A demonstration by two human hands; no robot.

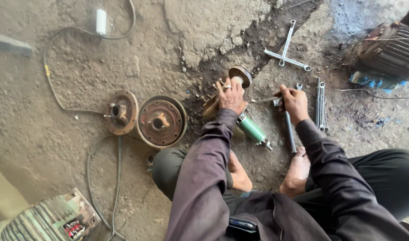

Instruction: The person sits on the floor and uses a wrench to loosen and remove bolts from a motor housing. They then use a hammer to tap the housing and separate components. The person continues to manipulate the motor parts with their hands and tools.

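Far left: ribbed green motor housing, chipped paint, on dusty cracked concrete floor. Two rusty round end covers side by side, smaller one then bigger dished one, thin cable snaking round them. Middle: left hand clamped over grimy rotor assembly, green-sleeved shaft poking out toward bare feet. Right hand wrapped tight round metal wrench, tip pointing at rotor. Two crossed spanners above, more steel tools just right. Far right: second ribbed motor, dark, greasy.

Two rusty discs, crossed spanners
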